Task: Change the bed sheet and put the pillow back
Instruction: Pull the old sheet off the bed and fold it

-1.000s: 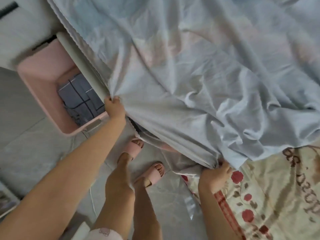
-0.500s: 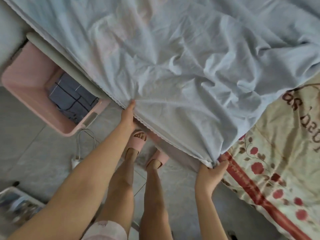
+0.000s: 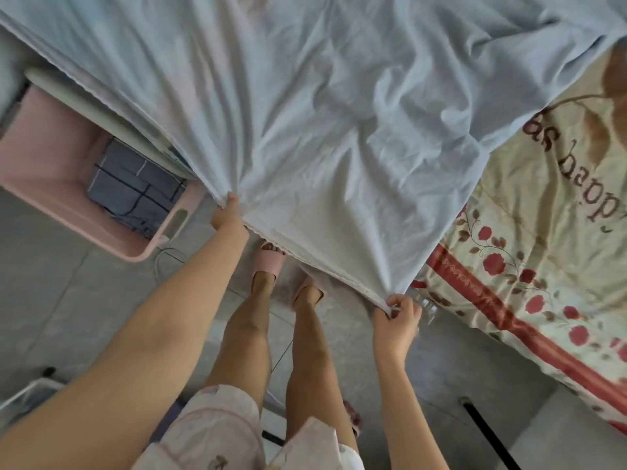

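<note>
A pale blue bed sheet, wrinkled, lies spread over the bed and fills the upper part of the view. My left hand grips its near hem, with the cloth pulled into folds that fan out from it. My right hand pinches the sheet's near corner, fingers curled round the trimmed edge. Between both hands the hem hangs taut above the floor. To the right, a cream cover with red roses and lettering lies on the bed, partly under the sheet. No pillow is in view.
A pink basket holding dark checked cloth stands on the grey tiled floor at the left, beside the bed frame. A white cable runs on the floor by it. My legs and pink slippers stand below the hem.
The sheet has been drawn toward me and to the right. My left hand has slid along the hem away from the basket. More of the rose cover shows.
</note>
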### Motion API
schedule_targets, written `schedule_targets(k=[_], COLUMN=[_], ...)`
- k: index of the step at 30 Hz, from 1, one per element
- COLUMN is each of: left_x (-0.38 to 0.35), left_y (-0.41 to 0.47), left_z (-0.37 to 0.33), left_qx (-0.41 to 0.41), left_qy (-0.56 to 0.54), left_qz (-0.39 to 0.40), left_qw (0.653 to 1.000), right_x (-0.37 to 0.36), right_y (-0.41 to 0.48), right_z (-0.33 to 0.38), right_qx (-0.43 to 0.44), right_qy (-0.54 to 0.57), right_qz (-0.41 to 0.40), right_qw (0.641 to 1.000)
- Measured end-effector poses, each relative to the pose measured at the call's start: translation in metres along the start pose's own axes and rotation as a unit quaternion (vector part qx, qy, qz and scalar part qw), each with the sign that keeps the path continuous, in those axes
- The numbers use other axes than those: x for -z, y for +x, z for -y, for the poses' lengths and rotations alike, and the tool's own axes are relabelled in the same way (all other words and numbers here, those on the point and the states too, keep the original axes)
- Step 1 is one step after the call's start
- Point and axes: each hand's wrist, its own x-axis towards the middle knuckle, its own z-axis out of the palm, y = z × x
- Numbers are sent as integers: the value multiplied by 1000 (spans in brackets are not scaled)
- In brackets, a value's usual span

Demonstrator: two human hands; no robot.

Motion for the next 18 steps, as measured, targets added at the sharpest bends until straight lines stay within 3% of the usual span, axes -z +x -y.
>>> schedule_targets(k=[4,10,13,18], left_x=[20,49,55,66], left_y=[5,2,-9,-47], left_z=[1,4,-1,-25], left_qx=[-19,-83,-114,-189], left_qy=[-1,62,69,62], left_qz=[48,19,28,29], left_qw=[999,994,991,980], right_x=[10,14,10,26], right_y=[-4,-18,-33,-78], right_z=[-10,-30,-27,14], right_qx=[-18,-64,-80,57], right_qy=[22,17,-6,68], right_qz=[46,67,-7,-202], right_qw=[999,996,997,975])
